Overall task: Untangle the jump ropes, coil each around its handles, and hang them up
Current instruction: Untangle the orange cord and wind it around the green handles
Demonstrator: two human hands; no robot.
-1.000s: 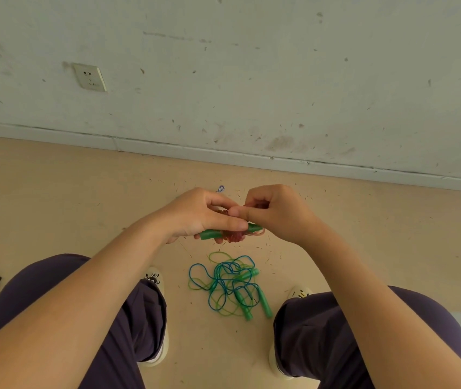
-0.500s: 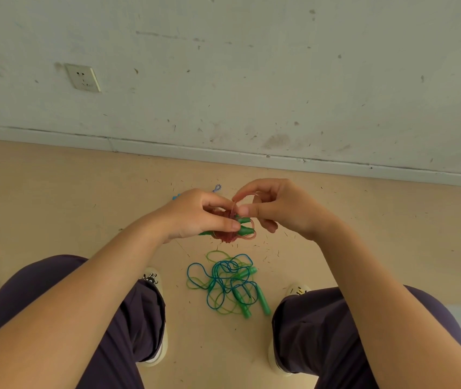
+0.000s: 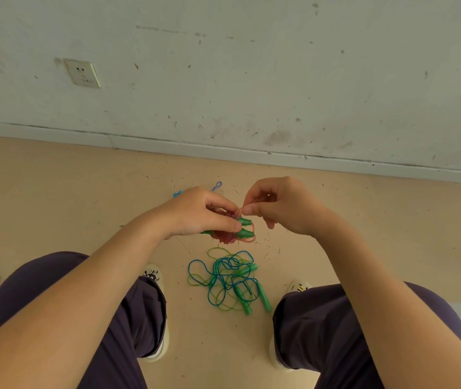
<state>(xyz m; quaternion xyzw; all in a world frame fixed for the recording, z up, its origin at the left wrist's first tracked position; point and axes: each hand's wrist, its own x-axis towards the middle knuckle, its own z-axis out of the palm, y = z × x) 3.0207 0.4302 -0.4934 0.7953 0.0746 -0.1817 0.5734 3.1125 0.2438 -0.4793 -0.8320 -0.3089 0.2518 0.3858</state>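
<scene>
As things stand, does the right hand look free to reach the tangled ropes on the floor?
Probably not yet: the right hand is pinching the red cord of the rope the left hand holds. The floor tangle itself lies unobstructed between the feet.

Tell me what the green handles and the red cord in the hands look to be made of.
Green handles: probably moulded plastic, smooth, with a slight sheen. Red cord: likely thin PVC or vinyl, translucent and glossy, bending in springy loops; the exact material can't be confirmed.
</scene>
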